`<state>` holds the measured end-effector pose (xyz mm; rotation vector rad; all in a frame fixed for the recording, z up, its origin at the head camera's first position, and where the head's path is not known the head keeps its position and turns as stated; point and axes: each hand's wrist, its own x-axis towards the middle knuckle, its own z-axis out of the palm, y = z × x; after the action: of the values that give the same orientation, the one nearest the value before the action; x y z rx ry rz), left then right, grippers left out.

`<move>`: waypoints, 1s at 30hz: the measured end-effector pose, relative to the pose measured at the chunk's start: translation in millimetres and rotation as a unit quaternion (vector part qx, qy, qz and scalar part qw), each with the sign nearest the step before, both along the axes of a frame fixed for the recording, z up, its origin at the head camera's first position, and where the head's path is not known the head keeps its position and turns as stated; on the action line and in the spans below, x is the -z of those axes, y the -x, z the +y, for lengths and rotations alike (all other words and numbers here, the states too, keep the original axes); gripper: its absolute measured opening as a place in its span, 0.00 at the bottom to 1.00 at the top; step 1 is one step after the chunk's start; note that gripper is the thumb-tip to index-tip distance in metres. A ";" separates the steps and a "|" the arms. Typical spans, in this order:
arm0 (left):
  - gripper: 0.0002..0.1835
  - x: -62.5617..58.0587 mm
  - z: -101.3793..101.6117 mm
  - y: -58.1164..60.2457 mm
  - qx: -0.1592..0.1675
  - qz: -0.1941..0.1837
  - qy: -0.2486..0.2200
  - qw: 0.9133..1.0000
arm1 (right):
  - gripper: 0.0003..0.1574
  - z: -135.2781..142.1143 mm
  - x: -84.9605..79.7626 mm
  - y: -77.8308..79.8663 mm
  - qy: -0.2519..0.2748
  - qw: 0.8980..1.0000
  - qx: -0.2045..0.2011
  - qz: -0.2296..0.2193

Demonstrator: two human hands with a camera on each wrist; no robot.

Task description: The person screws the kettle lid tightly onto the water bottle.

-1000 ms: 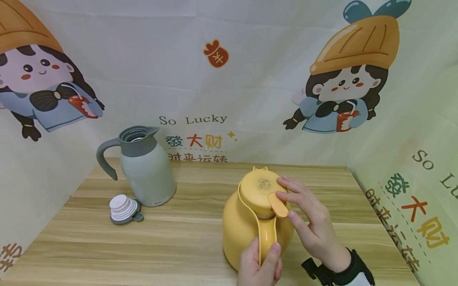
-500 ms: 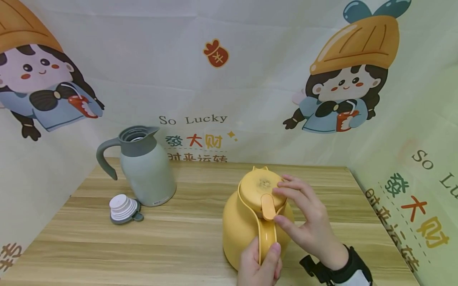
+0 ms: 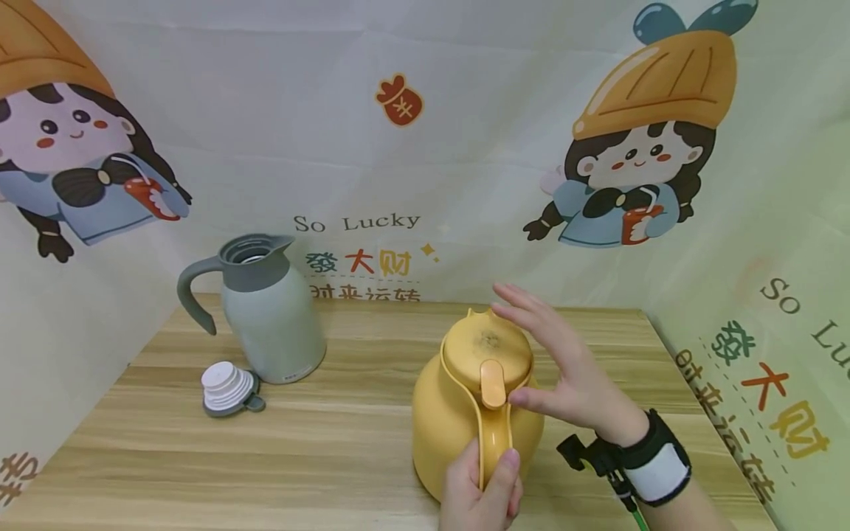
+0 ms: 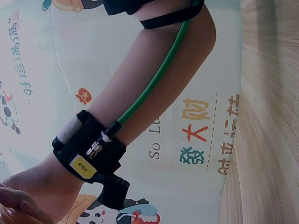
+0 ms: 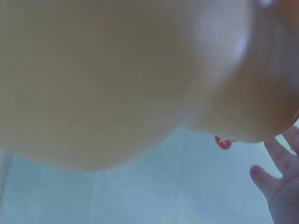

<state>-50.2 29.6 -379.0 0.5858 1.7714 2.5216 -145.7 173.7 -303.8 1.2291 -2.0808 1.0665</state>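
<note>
A yellow insulated jug (image 3: 438, 420) stands on the table, its round lid (image 3: 485, 350) seated in the mouth. The lid's lighter orange tab (image 3: 493, 383) points down in line with the handle (image 3: 494, 435). My left hand (image 3: 478, 494) grips this handle low down, thumb on its right side. Beside the lid, my right hand (image 3: 571, 369) is spread, fingers extended over its far right edge and thumb tip close to the tab. In the right wrist view the jug's body (image 5: 93, 84) fills the top, with my right hand (image 5: 285, 186) at the right edge.
A grey-green insulated jug (image 3: 272, 317) stands open-topped at the back left, its handle facing left. Next to it lies its stopper (image 3: 229, 387), white threaded side up. Printed cloth (image 3: 465, 184) hangs behind the wooden table (image 3: 319, 457) and along both sides.
The lid's tab has swung left from an angled position into line with the handle. My right fingers have since straightened and lifted off the lid's side. My left hand keeps its grip.
</note>
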 end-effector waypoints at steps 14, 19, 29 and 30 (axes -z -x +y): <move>0.13 -0.4 -0.6 0.9 0.001 -0.002 0.004 1.000 | 0.52 2.2 10.3 18.7 -0.067 0.989 -0.048 -0.119; 0.13 -0.1 -0.6 0.8 -0.002 0.003 0.003 1.000 | 0.46 0.5 12.6 16.5 -0.069 0.992 -0.032 -0.100; 0.13 0.0 -0.6 0.4 -0.002 -0.005 -0.001 1.000 | 0.43 -1.9 14.1 9.0 -0.062 0.994 -0.008 -0.085; 0.13 -0.1 -0.6 0.3 -0.002 -0.006 -0.001 1.000 | 0.42 -1.4 14.8 8.7 -0.060 0.995 -0.009 -0.081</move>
<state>-50.5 29.0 -379.0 0.5673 1.7688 2.5248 -154.4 172.3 -318.6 1.2574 -2.2897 1.0958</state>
